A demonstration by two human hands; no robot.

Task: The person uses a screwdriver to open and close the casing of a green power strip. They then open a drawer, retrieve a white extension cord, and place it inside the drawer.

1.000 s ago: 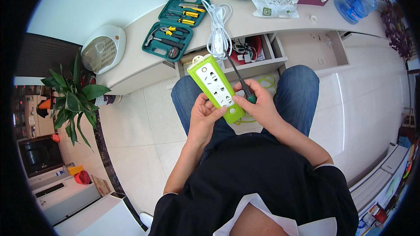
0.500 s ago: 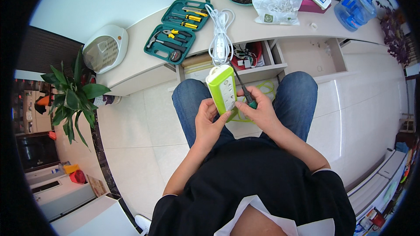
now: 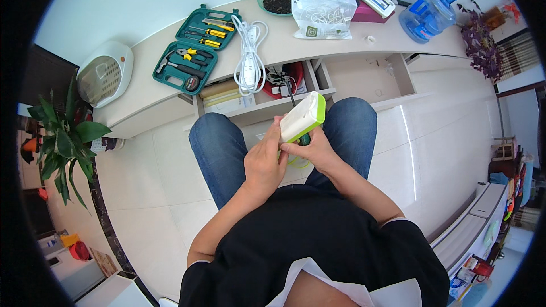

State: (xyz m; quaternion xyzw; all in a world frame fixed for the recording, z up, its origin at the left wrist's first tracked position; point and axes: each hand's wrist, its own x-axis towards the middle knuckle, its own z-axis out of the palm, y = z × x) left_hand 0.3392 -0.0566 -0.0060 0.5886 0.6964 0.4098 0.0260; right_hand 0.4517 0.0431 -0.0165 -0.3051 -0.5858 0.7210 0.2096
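A white and green power strip (image 3: 301,118) is raised above my lap, tilted, its plain white side turned up. My left hand (image 3: 264,162) is closed round its near left end. My right hand (image 3: 316,152) grips a screwdriver (image 3: 305,139) with a dark green handle, and the thumb reaches to the strip's lower edge. The screwdriver's shaft points away toward the drawer, partly hidden behind the strip. Below the hands, a loop of yellow-green cord (image 3: 300,162) shows in part.
On the desk (image 3: 273,38) lie an opened green tool case (image 3: 186,63), a coiled white extension lead (image 3: 249,62), a plastic bag (image 3: 324,0) and a blue water bottle (image 3: 427,16). Two drawers are pulled out; the left drawer (image 3: 261,100) holds cables, the right drawer (image 3: 369,79) stands beside it.
The power strip has been turned over, from its socket face to a plain white side, and its far end now leans right. The whole view has shifted, with the desk sliding left.
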